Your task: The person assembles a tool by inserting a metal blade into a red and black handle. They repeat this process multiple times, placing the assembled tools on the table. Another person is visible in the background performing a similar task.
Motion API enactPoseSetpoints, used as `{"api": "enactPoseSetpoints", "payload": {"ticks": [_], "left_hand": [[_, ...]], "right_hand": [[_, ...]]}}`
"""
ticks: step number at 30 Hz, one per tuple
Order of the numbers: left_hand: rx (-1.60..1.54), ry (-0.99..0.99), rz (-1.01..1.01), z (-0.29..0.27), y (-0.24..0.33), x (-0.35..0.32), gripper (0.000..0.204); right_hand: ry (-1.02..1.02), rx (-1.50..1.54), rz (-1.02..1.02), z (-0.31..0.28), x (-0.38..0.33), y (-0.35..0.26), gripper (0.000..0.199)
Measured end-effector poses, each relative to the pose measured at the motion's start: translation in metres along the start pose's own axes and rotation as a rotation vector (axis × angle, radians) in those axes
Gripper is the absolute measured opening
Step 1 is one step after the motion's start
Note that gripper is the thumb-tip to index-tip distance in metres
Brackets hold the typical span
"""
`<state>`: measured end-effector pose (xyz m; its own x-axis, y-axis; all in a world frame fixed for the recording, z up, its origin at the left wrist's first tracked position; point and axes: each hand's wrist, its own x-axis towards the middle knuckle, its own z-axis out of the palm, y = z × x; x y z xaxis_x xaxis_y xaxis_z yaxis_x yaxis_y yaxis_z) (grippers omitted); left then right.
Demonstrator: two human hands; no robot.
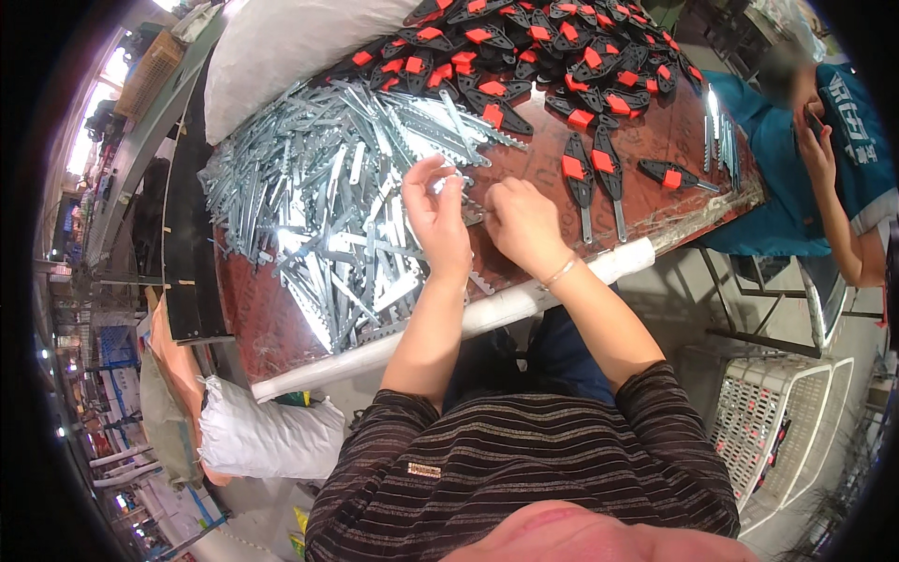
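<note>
My left hand (436,220) is raised beside a large heap of flat silvery metal strips (351,178). Its fingers are loosely curled and apart from the thumb, and nothing is plainly held in it. Just to its right, my right hand (523,225) is closed, knuckles up, over the heap's right edge. Whatever its fingertips hold is hidden. Many of the strips have toothed edges. Farther right on the red-brown table (646,215) lie two black plastic tool bodies with red tabs (581,178), each with a metal strip sticking out toward me.
Across the table's far side spreads a pile of similar black-and-red bodies (562,56). A white sack (272,66) leans at the far left. White wrapping (524,302) covers the near edge. On the right, a person in teal (847,122) sits above white plastic crates (763,421).
</note>
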<state>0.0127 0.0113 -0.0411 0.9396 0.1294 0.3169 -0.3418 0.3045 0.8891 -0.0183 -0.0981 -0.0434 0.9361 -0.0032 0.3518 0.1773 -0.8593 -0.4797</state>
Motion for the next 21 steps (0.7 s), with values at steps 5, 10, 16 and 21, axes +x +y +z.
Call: {"api": "enactPoseSetpoints", "payload": {"ticks": [5, 10, 16, 21], "left_hand": [[0.346, -0.226, 0.021, 0.01, 0.011, 0.016, 0.035], [0.871, -0.623, 0.482, 0.038, -0.012, 0.086, 0.047], [1.466, -0.979, 0.347, 0.059, -0.055, 0.119, 0.053], [1.375, -0.933, 0.617, 0.056, -0.056, 0.136, 0.04]], "right_hand": [[0.372, 0.32, 0.042, -0.047, -0.031, 0.003, 0.008], [0.279, 0.478, 0.161, -0.084, -0.059, -0.004, 0.008], [0.228, 0.384, 0.158, -0.071, -0.061, 0.01, 0.005], [0.259, 0.35, -0.002, -0.052, -0.071, 0.026, 0.01]]}}
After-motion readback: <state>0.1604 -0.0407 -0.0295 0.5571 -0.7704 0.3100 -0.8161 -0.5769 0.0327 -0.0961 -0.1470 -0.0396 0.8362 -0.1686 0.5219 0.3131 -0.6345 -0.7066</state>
